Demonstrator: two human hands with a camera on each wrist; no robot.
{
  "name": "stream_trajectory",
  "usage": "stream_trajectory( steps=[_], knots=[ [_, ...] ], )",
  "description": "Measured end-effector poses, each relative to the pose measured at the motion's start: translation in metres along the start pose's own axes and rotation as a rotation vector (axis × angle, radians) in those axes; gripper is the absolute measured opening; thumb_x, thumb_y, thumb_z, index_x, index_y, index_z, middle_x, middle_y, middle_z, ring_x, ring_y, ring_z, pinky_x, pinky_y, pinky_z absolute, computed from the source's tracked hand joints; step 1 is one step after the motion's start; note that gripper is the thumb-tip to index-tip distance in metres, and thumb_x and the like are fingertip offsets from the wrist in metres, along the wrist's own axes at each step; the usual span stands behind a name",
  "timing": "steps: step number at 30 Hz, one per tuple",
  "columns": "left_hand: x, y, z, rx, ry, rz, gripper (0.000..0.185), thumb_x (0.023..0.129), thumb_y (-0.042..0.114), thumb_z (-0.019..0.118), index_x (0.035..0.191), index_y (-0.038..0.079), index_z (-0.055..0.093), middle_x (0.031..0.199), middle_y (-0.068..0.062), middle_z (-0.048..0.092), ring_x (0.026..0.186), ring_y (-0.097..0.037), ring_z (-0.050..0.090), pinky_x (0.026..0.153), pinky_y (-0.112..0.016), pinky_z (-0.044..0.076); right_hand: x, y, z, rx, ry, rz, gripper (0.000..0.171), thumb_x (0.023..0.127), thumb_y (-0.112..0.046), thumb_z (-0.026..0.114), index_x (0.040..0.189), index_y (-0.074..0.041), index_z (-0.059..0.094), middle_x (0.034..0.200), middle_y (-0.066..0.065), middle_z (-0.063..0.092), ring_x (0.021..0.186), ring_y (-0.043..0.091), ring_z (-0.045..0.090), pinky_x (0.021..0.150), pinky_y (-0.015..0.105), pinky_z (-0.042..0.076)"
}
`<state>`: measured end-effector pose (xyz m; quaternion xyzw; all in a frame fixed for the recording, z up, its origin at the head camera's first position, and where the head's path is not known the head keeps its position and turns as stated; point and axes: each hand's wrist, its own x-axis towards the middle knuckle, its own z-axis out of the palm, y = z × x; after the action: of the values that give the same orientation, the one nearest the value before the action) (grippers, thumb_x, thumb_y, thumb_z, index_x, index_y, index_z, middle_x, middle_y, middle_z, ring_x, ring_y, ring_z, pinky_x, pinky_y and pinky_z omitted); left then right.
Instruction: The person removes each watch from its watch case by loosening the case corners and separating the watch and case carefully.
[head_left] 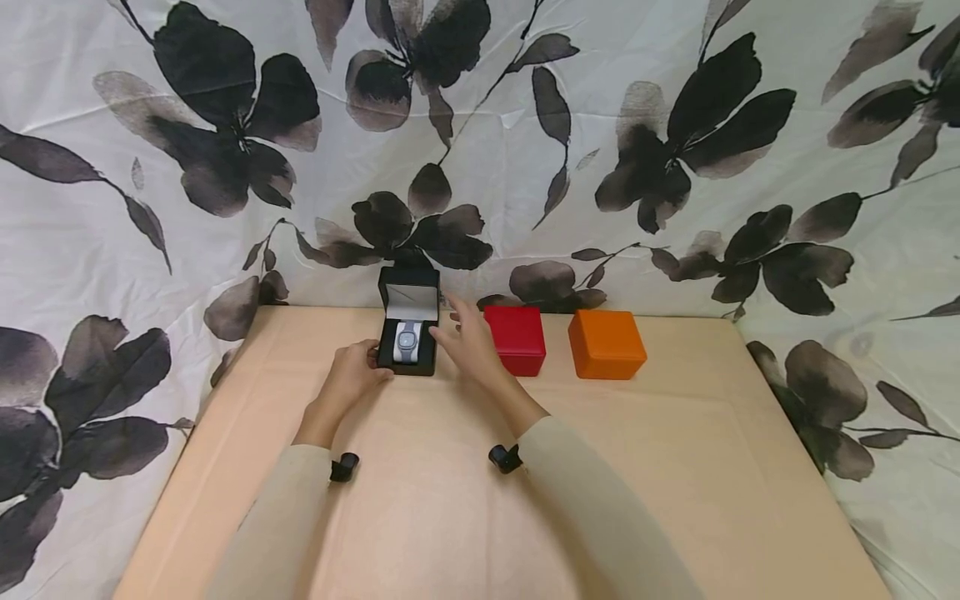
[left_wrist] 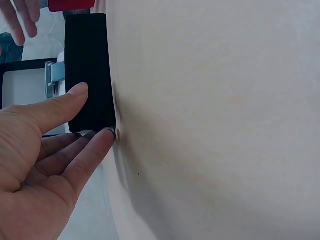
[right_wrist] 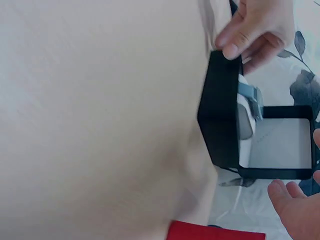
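Black watch box is pinched at its near-left corner by the left grip; nothing's held by the right grip, kinda loosely spread beside it.

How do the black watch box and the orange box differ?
The black watch box stands open, showing a wristwatch; the orange box looks closed. The left hand grips the black watch box; no hand touches the orange box. Both rest on the table.

Watch display illegibly small
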<state>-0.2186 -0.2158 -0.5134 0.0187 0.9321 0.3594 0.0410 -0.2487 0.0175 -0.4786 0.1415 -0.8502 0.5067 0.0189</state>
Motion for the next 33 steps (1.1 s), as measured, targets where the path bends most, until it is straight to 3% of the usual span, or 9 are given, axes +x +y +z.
stream_trajectory(
  steps=[9, 20, 25, 33],
  knots=[
    [-0.001, 0.001, -0.002, 0.0, -0.02, 0.005, 0.066, 0.086, 0.011, 0.084, 0.141, -0.011, 0.054, 0.122, -0.028, 0.069, 0.108, -0.037, 0.07, 0.095, -0.048, 0.058, -0.014, 0.012, 0.019, -0.056, -0.003, 0.086, 0.064, 0.096, -0.02, 0.074, 0.154, -0.011, 0.047, 0.151, 0.015, 0.052, 0.129, 0.034, 0.061, 0.107, 0.046, 0.054],
    [-0.006, -0.002, -0.005, -0.01, -0.037, 0.007, 0.067, 0.087, 0.011, 0.084, 0.143, -0.009, 0.053, 0.125, -0.027, 0.068, 0.11, -0.037, 0.07, 0.096, -0.048, 0.058, -0.021, 0.025, 0.035, -0.12, -0.068, 0.123, 0.066, 0.096, -0.021, 0.074, 0.155, -0.009, 0.046, 0.147, 0.017, 0.055, 0.132, 0.032, 0.057, 0.113, 0.044, 0.048],
    [-0.007, -0.001, -0.008, -0.008, -0.025, 0.027, 0.07, 0.087, 0.013, 0.084, 0.144, -0.008, 0.051, 0.127, -0.028, 0.067, 0.111, -0.038, 0.07, 0.095, -0.049, 0.058, -0.02, 0.03, 0.04, -0.136, -0.069, 0.127, 0.065, 0.096, -0.021, 0.074, 0.154, -0.009, 0.047, 0.146, 0.019, 0.055, 0.134, 0.033, 0.054, 0.117, 0.046, 0.044],
    [-0.005, 0.008, -0.015, 0.031, 0.004, 0.09, 0.076, 0.086, 0.016, 0.086, 0.149, -0.005, 0.048, 0.14, -0.028, 0.058, 0.121, -0.043, 0.064, 0.102, -0.053, 0.055, -0.018, 0.034, 0.045, -0.144, -0.083, 0.155, 0.067, 0.096, -0.022, 0.075, 0.155, -0.01, 0.046, 0.144, 0.019, 0.055, 0.13, 0.033, 0.058, 0.115, 0.045, 0.046]
  ],
)
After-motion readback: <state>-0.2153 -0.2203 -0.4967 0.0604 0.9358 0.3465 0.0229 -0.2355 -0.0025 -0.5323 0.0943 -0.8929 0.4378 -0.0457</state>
